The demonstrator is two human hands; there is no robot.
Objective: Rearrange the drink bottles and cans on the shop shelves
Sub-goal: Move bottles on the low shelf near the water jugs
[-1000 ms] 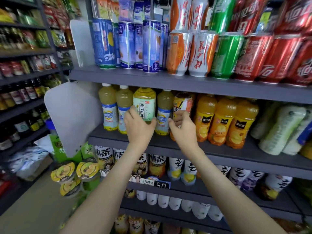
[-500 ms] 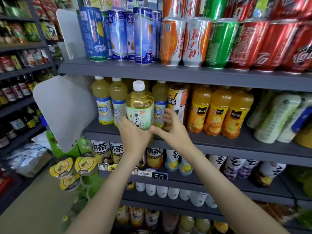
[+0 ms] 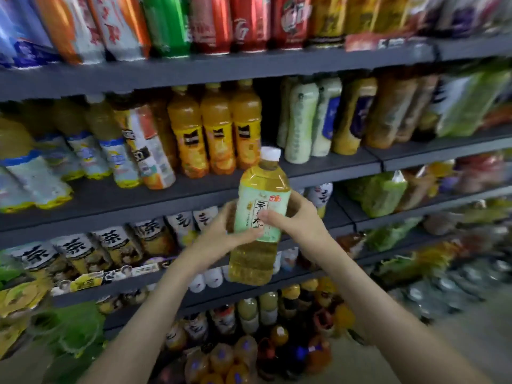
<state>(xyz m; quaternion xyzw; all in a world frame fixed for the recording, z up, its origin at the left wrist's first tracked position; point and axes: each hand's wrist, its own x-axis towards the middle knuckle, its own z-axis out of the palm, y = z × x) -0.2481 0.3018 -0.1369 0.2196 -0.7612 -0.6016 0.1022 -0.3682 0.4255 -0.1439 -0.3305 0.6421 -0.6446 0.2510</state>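
Golden-yellow liquid is filling a clear plastic tea bottle (image 3: 259, 217) almost to its white cap (image 3: 270, 153). Both hands are holding it nearly upright in the air, clear of the boards and in front of the shelf (image 3: 110, 195) edge. The left hand (image 3: 221, 231) is gripping it from the left, and the right hand (image 3: 299, 217) is wrapping it from the right. The fingers (image 3: 267, 216) of both hands are clamping on the pale green label (image 3: 249, 206). Dark Chinese characters are running down that label, partly under the fingers and too blurred to read. A small red and yellow mark is sitting at its top.

Just above the fingers, three orange juice bottles (image 3: 216, 134) are standing side by side, each wearing a dark patch on a yellow label. Up and to the right of the fingers, two pale green bottles (image 3: 300, 120) are standing together. To the left of the fingers and a little lower, several bottles (image 3: 72, 245) are showing a large black character 茶 on white. High above the fingers, red, green and orange cans (image 3: 249, 20) are lining the top shelf (image 3: 249, 67), their writing blurring out.
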